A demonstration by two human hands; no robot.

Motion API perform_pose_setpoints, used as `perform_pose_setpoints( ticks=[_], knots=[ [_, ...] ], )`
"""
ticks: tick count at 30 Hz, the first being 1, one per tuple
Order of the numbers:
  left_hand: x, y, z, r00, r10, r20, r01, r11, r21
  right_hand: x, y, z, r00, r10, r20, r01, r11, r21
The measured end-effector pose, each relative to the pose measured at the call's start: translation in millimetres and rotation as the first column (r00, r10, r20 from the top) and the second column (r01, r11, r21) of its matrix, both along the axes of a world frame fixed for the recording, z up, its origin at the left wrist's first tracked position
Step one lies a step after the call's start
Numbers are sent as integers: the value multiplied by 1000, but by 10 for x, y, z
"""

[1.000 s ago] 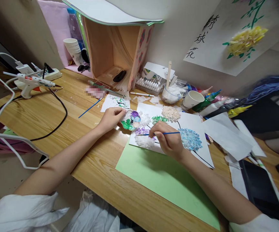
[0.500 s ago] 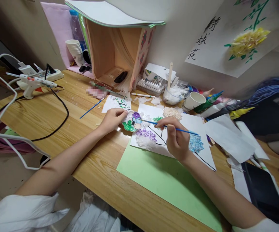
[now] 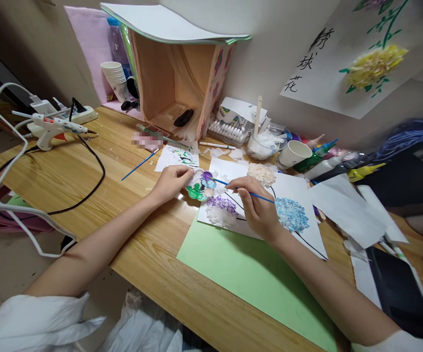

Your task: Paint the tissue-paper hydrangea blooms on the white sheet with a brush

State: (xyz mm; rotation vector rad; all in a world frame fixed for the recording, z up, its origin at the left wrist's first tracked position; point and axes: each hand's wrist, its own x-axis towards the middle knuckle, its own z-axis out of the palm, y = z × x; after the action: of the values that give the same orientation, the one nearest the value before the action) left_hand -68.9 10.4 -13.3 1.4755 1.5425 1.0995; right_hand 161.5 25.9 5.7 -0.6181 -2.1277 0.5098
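Observation:
My left hand [image 3: 173, 183] is closed on the edge of a small flower-shaped paint palette [image 3: 196, 192], its wells smeared with green, purple and pale blue. Between the fingers of my right hand [image 3: 258, 211] is a thin blue paintbrush [image 3: 263, 197], its tip at the palette's right side. Below lies a white sheet [image 3: 292, 183] with black drawn stems and raised, ruffled flowers. One flower is half purple, half white [image 3: 222, 211]; others are a blue flower [image 3: 292, 214] and a cream flower [image 3: 261, 174]. My right hand covers part of the sheet.
A green sheet [image 3: 241, 269] lies under the picture. To the left are a glue gun [image 3: 48, 129] with cables and a second brush [image 3: 140, 165]. Behind stand a box [image 3: 160, 83], a tub with a stick [image 3: 261, 146], a paper cup [image 3: 295, 153] and paint bottles [image 3: 319, 155].
My right hand has shifted slightly left with the paintbrush, uncovering more of the blue flower and hiding the green patch. My left hand and the palette have hardly moved.

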Motion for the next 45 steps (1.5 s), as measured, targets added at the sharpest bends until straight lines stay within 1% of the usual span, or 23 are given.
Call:
perform_pose_setpoints(
  ticks=[3,7,10,12,14,18,22,25,29,31,35,40,45],
  knots=[
    [4,-1,-1,1000,2,-3,-2,1000,10,4,2,6,1000,-8,-13,8,1000,-21],
    [-1,2,-11,1000,-3,12,3,1000,4,30,-30,16,991,-47,-125,44,999,-28],
    [-9,7,-20,1000,1,19,-2,1000,3,47,-68,19,985,-4,-173,-5,999,-51],
    [-13,11,-25,1000,7,19,-7,1000,4,49,-90,20,985,39,-168,-49,997,-57],
    [-15,14,-29,1000,11,28,-11,1000,-4,42,-103,23,987,56,-153,-66,996,-56],
    [-17,19,-38,999,13,47,-12,1000,-19,18,-106,30,992,40,-120,-47,998,-52],
    [-18,16,-39,999,13,36,-13,1000,-13,6,-101,26,995,53,-90,-58,997,-56],
    [-20,15,-35,999,9,43,-8,1000,-16,16,-98,20,994,56,-94,-62,996,-61],
    [-20,19,-31,999,8,36,-8,1000,2,26,-93,25,993,16,-116,-23,998,-64],
    [-17,18,-27,999,8,37,-8,1000,0,24,-91,30,995,6,-102,-13,997,-73],
    [-13,11,-21,1000,10,23,-10,1000,1,27,-82,27,998,28,-64,-34,995,-91],
    [-17,16,-38,1000,13,6,-13,1000,13,42,-64,15,995,-6,-99,-5,994,-108],
    [-18,19,-30,1000,9,16,-9,1000,0,40,-62,18,997,25,-72,-32,995,-94]
  ],
)
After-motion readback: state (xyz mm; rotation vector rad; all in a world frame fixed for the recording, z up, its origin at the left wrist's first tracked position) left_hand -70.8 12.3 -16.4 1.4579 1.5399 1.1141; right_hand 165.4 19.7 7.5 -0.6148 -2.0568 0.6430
